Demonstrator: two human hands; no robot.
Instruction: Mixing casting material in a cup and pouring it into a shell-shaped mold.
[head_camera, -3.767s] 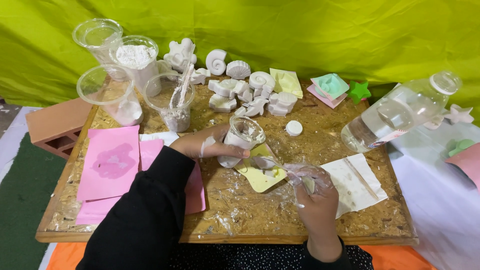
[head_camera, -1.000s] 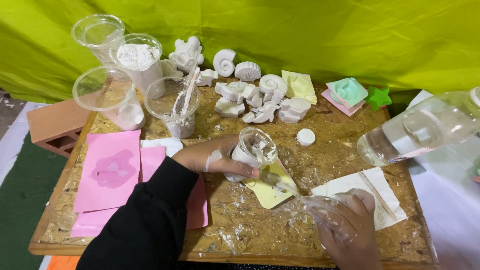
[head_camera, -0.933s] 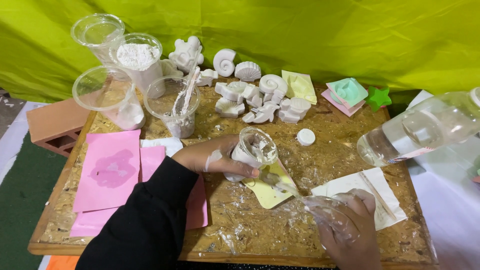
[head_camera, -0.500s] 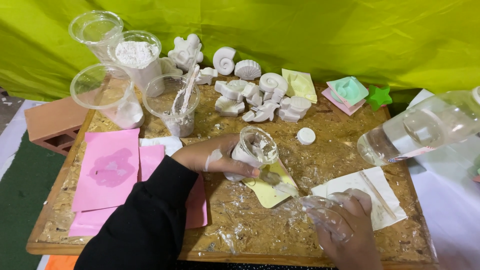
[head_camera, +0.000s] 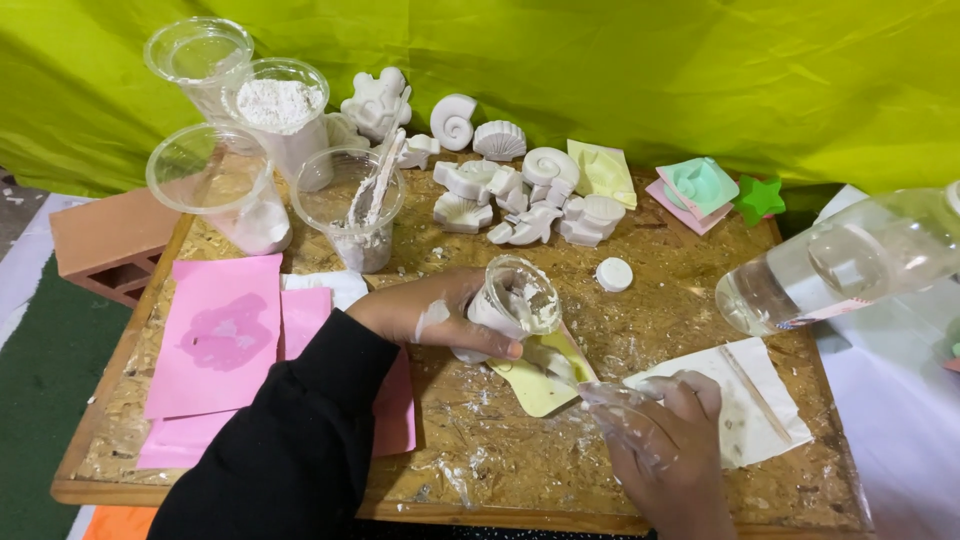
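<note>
The table (head_camera: 250, 470) is made of rough pressed wood chip, matt and dusted with white powder. The small cup (head_camera: 512, 305), held by the left hand (head_camera: 430, 315), is of clear glossy plastic smeared inside with wet white paste. The yellow mould (head_camera: 535, 385) below it is smooth and slightly shiny, probably thin plastic. A crumpled clear film, seemingly plastic, is gripped by the right hand (head_camera: 670, 440). The cast shapes (head_camera: 520, 185) appear chalky and matt, like plaster. The pink sheets (head_camera: 215, 335) are matt paper, the bottle (head_camera: 850, 265) glossy clear plastic, the backdrop (head_camera: 600, 60) soft green cloth.
</note>
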